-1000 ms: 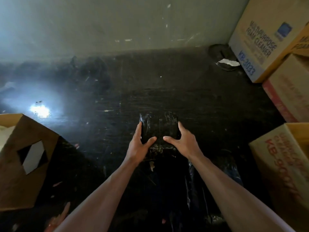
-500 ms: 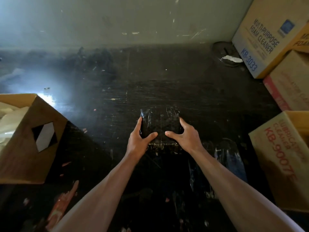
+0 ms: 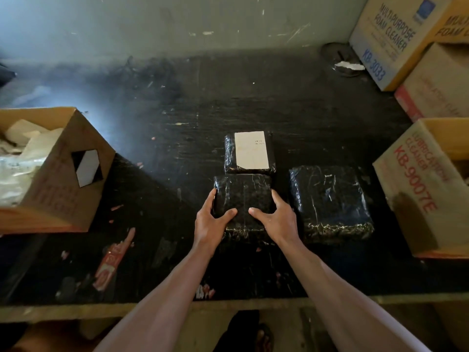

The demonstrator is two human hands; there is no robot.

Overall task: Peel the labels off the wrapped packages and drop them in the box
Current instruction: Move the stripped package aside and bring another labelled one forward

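Three black plastic-wrapped packages lie on a dark table (image 3: 177,102). The nearest package (image 3: 243,196) sits between my hands: my left hand (image 3: 212,222) grips its left side and my right hand (image 3: 276,219) grips its right side, thumbs on top. No label shows on its top. Just behind it, touching, lies a second package (image 3: 250,152) with a white label (image 3: 251,149) on top. To the right a larger package (image 3: 330,201) lies without a visible label. An open cardboard box (image 3: 68,179) holding pale paper scraps stands at the left.
Cardboard cartons stand along the right: a "Lubrication Cleaner" box (image 3: 418,189) close to the larger package, a "Foam Cleaner" box (image 3: 390,41) and another (image 3: 436,87) behind. A dark dish with a white scrap (image 3: 342,63) sits at the back right. The table's front edge (image 3: 76,311) runs below my arms.
The view has shifted, so the table's front edge, the labelled package and the larger right package now show. Both hands still hold the same black package.
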